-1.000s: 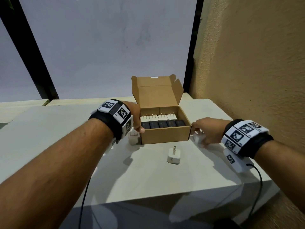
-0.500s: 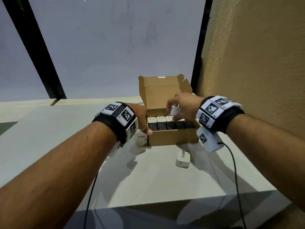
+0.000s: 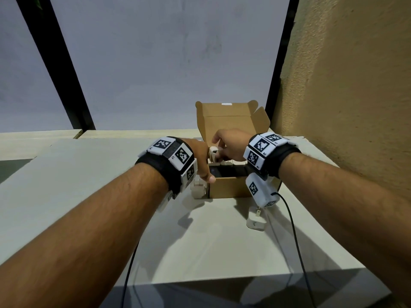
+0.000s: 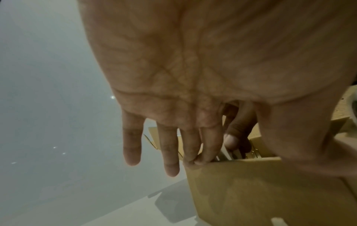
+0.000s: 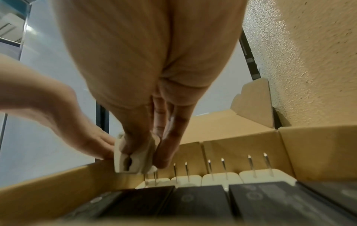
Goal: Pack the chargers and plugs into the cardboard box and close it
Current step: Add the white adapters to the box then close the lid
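Note:
The open cardboard box (image 3: pixel 231 187) stands on the table with its lid (image 3: pixel 226 121) upright. Inside, white plugs (image 5: pixel 220 178) stand prongs-up along the back and black chargers (image 5: pixel 203 201) fill the front row. My right hand (image 3: pixel 219 152) pinches a white plug (image 3: pixel 214 153) between thumb and fingers just above the back-left corner of the box. My left hand (image 3: pixel 205 172) rests on the box's left wall with straight fingers (image 4: pixel 193 159), and its thumb lies at the front-left corner. A white charger (image 3: pixel 256 221) lies on the table in front of the box. Another one (image 3: pixel 198 190) stands against the box's left side.
A rough tan wall (image 3: pixel 355 107) rises close on the right of the box. Behind it is a grey window pane with black frames (image 3: pixel 66 81). The pale table (image 3: pixel 89 196) ends at a front edge near me. Black cables (image 3: pixel 295 241) hang from both wrists.
My right hand picked a white plug up from the table right of the box and carried it over the box's back-left corner. The left hand stayed on the box.

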### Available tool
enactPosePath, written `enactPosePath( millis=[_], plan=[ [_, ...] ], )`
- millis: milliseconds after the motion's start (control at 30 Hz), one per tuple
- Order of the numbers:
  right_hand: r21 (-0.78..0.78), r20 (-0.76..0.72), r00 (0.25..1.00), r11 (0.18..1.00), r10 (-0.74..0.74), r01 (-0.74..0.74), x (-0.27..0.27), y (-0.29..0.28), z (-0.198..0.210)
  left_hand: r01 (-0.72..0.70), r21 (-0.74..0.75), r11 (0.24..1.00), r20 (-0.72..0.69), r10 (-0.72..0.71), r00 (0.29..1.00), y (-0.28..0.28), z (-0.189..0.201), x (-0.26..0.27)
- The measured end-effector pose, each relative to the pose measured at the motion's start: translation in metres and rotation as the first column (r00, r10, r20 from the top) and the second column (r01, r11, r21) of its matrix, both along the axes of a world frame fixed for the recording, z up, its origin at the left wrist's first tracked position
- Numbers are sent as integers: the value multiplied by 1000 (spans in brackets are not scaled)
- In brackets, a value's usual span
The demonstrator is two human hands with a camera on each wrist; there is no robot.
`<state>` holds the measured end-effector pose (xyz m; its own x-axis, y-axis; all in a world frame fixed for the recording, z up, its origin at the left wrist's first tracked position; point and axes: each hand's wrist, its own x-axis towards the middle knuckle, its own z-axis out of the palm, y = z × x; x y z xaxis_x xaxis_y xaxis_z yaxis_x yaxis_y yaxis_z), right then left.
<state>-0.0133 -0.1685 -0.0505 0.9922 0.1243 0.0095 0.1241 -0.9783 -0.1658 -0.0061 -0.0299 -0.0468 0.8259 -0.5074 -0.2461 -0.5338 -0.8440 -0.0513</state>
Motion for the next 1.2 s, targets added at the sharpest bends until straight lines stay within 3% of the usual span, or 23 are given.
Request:
enactPosePath(
  millis=[700, 1000, 1100, 1200],
  plan=[
    [-154, -90, 995, 987, 34, -47, -5, 3, -9, 5, 1, 1000, -7, -5, 1000, 2, -5, 5],
    [40, -33, 991, 991, 132, -131, -45, -17, 19, -21, -23, 1000, -16, 21, 1000, 1, -7, 7],
    [90, -120, 975, 980, 189, -179, -70, -24, 21, -23, -17, 1000, -8, 23, 1000, -1, -6, 6],
    [45, -250, 943, 976, 217, -213, -87, -24, 14, -48, 13, 999, -6, 48, 999, -3, -6, 5]
  ],
)
